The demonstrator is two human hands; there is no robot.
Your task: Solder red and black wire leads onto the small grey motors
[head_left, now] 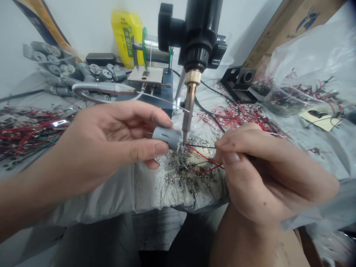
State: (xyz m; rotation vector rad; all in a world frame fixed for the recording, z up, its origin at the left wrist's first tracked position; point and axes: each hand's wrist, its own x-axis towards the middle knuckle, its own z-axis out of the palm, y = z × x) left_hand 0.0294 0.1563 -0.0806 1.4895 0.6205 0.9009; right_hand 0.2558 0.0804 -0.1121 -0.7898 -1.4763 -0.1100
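Note:
Between the thumb and fingers of my left hand (pixel 119 137) is a small grey cylindrical motor (pixel 167 138), lying on its side with its end toward the right. My right hand (pixel 256 167) pinches a black wire (pixel 204 147), which stretches left to the motor's end. Red wires (pixel 203 170) also run from my right fingers toward the middle. A soldering iron (pixel 189 107) hangs upright in a black holder, its tip right beside the motor's end and the black wire; whether they touch I cannot tell. The thin solder feed tube (pixel 155 97) points at the iron from the left.
Behind stands a solder feeder with a solder spool (pixel 157 48). Grey motors (pixel 91 70) are heaped at back left. Red wires lie in piles on the left (pixel 33 129) and right (pixel 241 116). Solder droplets (pixel 178 178) litter the covered table below. A plastic tub (pixel 294 104) sits at right.

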